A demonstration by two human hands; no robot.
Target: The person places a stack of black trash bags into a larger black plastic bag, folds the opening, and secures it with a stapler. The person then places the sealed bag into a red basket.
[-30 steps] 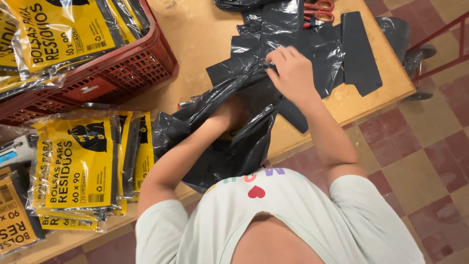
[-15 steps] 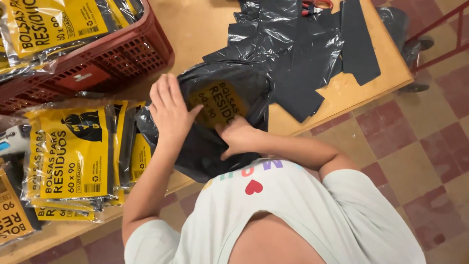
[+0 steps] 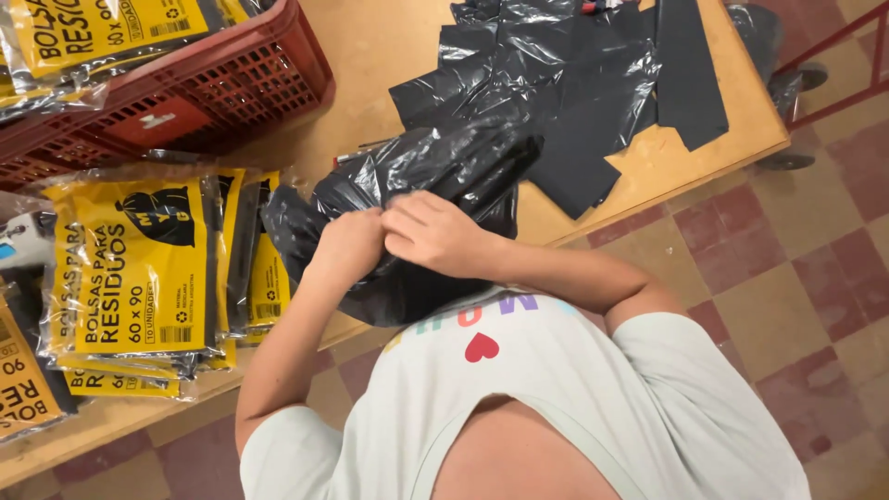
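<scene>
Both the left hand (image 3: 347, 245) and right hand (image 3: 431, 231) have now closed together on the bundled black bag (image 3: 417, 176), gathering its plastic above the tabletop (image 3: 389, 46).

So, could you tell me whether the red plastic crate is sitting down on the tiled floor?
No, the red plastic crate rests on the wooden table, holding yellow packets, well above the tiled floor.

Worktop (image 3: 389, 56): bare wood.
Far end: flat black bags (image 3: 593, 102).
Left side: red crate (image 3: 176, 102); stacked yellow packets (image 3: 130, 268).
</scene>
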